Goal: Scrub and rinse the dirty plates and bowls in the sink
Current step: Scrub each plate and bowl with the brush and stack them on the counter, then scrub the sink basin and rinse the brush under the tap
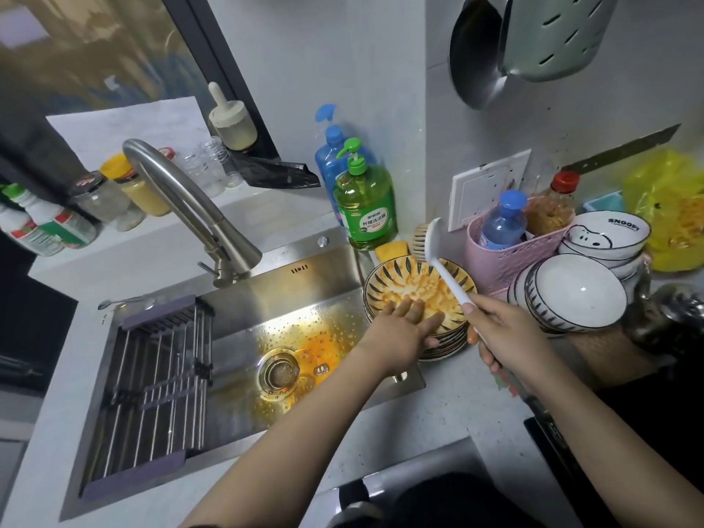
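Note:
A stack of yellow plates with dark leaf marks (384, 278) sits on the sink's right rim, its top plate smeared with orange sauce. My left hand (404, 329) lies flat on the near part of that top plate, fingers spread and thumb at the stack's edge. My right hand (503, 329) grips the white handle of a dish brush (438, 245); its bristle head points up behind the plates. White bowls (575, 295) lean stacked on the counter to the right. The steel sink (304, 295) has orange oily residue around its drain (278, 371).
A bent faucet (198, 211) rises behind the sink, and a roll-up drying rack (152, 390) covers its left part. Green dish soap (365, 203) and a blue bottle stand at the back. A pink basket (503, 257) and Snoopy bowls (609, 234) crowd the right counter.

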Available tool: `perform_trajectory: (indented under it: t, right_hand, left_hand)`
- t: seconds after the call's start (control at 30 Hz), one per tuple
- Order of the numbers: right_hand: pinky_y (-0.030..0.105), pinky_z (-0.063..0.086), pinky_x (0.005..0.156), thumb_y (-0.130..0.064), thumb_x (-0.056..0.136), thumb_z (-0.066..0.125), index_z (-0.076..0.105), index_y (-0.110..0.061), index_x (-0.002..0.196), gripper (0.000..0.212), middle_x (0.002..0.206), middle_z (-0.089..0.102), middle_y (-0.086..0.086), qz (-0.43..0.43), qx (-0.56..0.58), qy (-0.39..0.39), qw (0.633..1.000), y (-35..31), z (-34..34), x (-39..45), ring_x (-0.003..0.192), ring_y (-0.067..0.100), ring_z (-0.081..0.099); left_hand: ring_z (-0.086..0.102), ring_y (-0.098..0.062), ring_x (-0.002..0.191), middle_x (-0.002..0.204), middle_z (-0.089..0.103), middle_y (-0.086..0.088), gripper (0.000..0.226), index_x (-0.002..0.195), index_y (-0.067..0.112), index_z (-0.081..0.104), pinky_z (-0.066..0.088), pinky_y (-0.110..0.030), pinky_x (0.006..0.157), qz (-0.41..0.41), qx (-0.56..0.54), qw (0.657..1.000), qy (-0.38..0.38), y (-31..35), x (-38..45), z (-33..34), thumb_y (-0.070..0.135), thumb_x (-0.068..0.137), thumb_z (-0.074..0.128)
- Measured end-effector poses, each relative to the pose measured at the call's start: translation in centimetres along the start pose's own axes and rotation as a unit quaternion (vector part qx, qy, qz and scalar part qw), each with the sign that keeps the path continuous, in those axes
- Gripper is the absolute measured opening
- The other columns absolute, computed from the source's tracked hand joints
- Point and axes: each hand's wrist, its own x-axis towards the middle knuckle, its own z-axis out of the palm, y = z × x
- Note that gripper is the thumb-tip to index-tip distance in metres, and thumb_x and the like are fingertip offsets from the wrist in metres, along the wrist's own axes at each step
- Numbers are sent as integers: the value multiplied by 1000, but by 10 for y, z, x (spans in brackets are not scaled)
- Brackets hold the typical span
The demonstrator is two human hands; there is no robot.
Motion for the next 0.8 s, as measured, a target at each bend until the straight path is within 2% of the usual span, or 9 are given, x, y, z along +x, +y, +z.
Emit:
perform_trajectory:
  t: [0.13, 0.27, 0.33, 0.4, 0.47, 0.57, 0.7, 0.77, 0.8]
  right_hand:
    - [22, 33, 36, -21, 98, 49, 61, -29, 116, 23, 64, 52, 5, 9, -5, -19, 1000, -1, 13, 4, 38, 14, 40]
    - [21, 34, 35, -21, 99, 48, 58, -28, 120, 24, 64, 53, 6, 5, -18, -32, 999, -10, 32, 4, 38, 14, 40]
    - [21, 34, 36, -21, 99, 47, 57, -30, 120, 24, 65, 53, 6, 6, -23, -50, 998, -16, 48, 5, 38, 13, 41]
    - [22, 34, 36, -21, 99, 47, 56, -32, 120, 25, 65, 52, 5, 7, -26, -70, 997, -21, 69, 6, 39, 13, 41]
    - [23, 34, 36, -20, 99, 47, 56, -34, 117, 24, 64, 53, 4, 10, -32, -89, 995, -24, 86, 7, 40, 13, 41]
    - [23, 37, 36, -20, 99, 46, 59, -31, 112, 21, 64, 55, 4, 9, -65, -113, 991, -29, 123, 10, 41, 13, 45]
    - [24, 37, 36, -21, 100, 46, 58, -29, 114, 20, 66, 56, 4, 44, -77, -129, 988, -32, 185, 21, 38, 12, 44]
    - [23, 37, 36, -21, 100, 46, 58, -26, 112, 18, 65, 56, 3, 79, -70, -130, 986, -33, 214, 26, 38, 11, 44]
    - [22, 36, 37, -21, 100, 46, 58, -25, 111, 17, 65, 55, 3, 99, -62, -130, 985, -34, 228, 28, 39, 11, 44]
  left_hand:
    - [8, -29, 148, 160, 14, -13, 60, 154, 23, 15, 1, -46, 120, -3, -50, 996, 72, -12, -14, 2, 48, 101, 29]
    - [11, -29, 148, 159, 19, -14, 75, 153, 23, 20, 4, -47, 119, -26, -98, 983, 153, -37, -37, 10, 61, 89, 9]
    - [12, -28, 148, 159, 19, -13, 68, 153, 23, 18, 8, -47, 121, -44, -123, 975, 182, -55, -50, 13, 58, 95, 16]
    - [20, -28, 146, 157, 26, -13, 57, 153, 21, 19, 16, -43, 119, -63, -155, 962, 214, -76, -64, 21, 44, 102, 29]
    - [38, -28, 137, 148, 42, -12, 53, 151, 21, 27, 33, -38, 108, -100, -192, 945, 245, -93, -76, 31, 37, 102, 36]
    - [57, -24, 114, 129, 58, -6, 47, 145, 23, 39, 46, -34, 87, -172, -262, 908, 279, -128, -93, 51, 38, 100, 42]
    - [60, -19, 95, 110, 58, -4, 38, 132, 20, 53, 47, -30, 86, -228, -360, 852, 303, -191, -108, 72, 32, 96, 51]
    - [61, -20, 83, 99, 60, -4, 33, 125, 20, 56, 53, -36, 81, -251, -455, 800, 300, -221, -112, 78, 29, 94, 53]
    - [60, -19, 77, 96, 59, -4, 31, 124, 19, 56, 56, -38, 74, -266, -523, 756, 291, -236, -115, 78, 26, 94, 52]
